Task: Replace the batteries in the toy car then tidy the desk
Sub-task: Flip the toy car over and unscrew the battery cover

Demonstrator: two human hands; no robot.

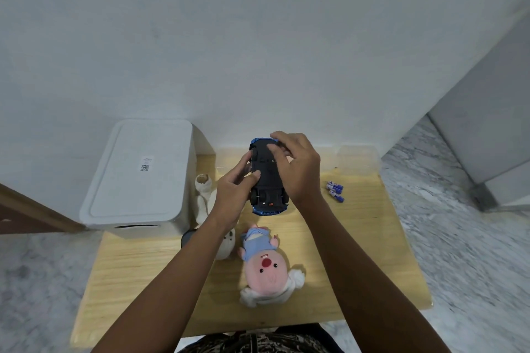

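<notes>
**Car flipped belly-up so we can reach the battery hatch**

We hold the toy car (pixel 268 178) upside down above the far half of the desk (pixel 358 238), its dark underside turned to our eyes, because the battery cover sits there. Our left hand (pixel 233 192) is closed around the car's left flank, thumb pressed on the chassis, to steady it. Our right hand (pixel 295 163) wraps the other side from above, with its fingertips (pixel 272 149) bearing on the underside toward the far end, probably working at the cover; whether the hatch is open we cannot tell.

Just right of the car, lying on the desk, the spare batteries (pixel 335 190) wait within easy reach of the right hand. Nearer us than the car lies a pink plush pig (pixel 266 264), face up. Left of the car, a white soft toy (pixel 206 198) is partly hidden by our left forearm. Further left stands a white lidded bin (pixel 140 178). Beyond the car, to its right, a clear plastic box (pixel 358 159) sits at the desk's back edge, likely for tidying.
</notes>
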